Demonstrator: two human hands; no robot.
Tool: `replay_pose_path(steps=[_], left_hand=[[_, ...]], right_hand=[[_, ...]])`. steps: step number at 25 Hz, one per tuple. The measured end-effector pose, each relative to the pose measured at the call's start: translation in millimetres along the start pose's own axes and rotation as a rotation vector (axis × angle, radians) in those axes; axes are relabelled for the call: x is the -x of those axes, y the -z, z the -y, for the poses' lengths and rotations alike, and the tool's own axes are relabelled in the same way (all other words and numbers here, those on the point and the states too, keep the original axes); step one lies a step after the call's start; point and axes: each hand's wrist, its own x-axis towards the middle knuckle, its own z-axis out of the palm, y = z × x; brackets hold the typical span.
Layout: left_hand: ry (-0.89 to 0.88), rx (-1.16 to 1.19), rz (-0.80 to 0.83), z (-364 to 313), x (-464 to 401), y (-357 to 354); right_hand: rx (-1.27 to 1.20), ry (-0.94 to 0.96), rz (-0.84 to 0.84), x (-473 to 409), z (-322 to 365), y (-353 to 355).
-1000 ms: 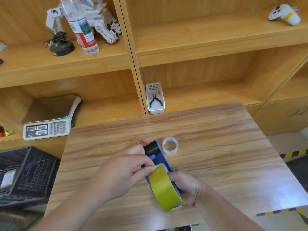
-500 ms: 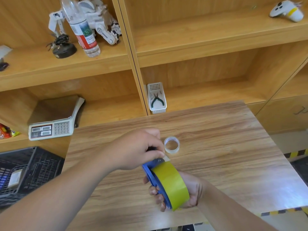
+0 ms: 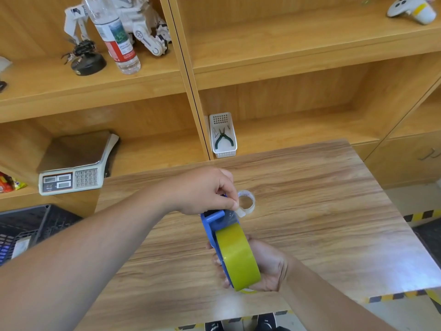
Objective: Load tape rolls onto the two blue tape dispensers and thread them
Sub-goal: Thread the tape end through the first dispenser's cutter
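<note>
A wood-grain table [image 3: 310,211] carries one small clear tape roll [image 3: 247,201] lying flat.

The front of the blue dispenser [image 3: 210,223] is covered by the left hand [image 3: 202,193], so the cutter end cannot be seen. Its handle is hidden inside the right hand [image 3: 267,266], behind the yellow tape roll [image 3: 238,256]. The near rim of the clear tape roll [image 3: 247,202], just beyond the dispenser, is masked by the left fingertips [image 3: 235,206] and the pulled tape end. Far beyond the dispenser, the water bottle [image 3: 117,39] and the white robot model [image 3: 145,27] are cut off by the top edge. To the dispenser's left, the black crate [image 3: 35,228] is cropped by the left edge. The scale's [image 3: 71,168] display digits are too small to be read.
</note>
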Motion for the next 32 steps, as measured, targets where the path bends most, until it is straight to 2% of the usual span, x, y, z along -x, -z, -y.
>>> replay_pose_path(steps=[2, 5, 6, 8, 10, 13, 17, 21, 32], left_hand=[[-0.006, 0.090, -0.119, 2, 2, -6], [0.012, 0.282, -0.469, 8, 2, 7], [0.026, 0.271, -0.511, 9, 4, 16], [0.023, 0.225, -0.434, 9, 13, 25], [-0.012, 0.223, -0.265, 3, 23, 18], [-0.037, 0.090, -0.025, -5, 31, -6], [-0.087, -0.055, 0.073, -3, 29, -16], [-0.072, -0.003, 0.083, -2, 30, -18], [0.117, 0.238, -0.213, 17, 26, -5]], right_hand=[[-0.053, 0.045, -0.018, 1, 1, 2], [-0.044, 0.103, -0.098, 8, -9, -3], [-0.036, 0.119, -0.127, 11, -15, -4], [-0.056, 0.119, -0.141, 16, -24, -8], [-0.043, 0.130, -0.153, 17, -24, -7], [0.061, 0.158, -0.163, 18, -16, -10], [0.135, 0.127, -0.155, 17, -12, -11], [0.144, 0.075, -0.137, 17, -14, -11], [0.079, 0.134, -0.158, 17, -16, -1]])
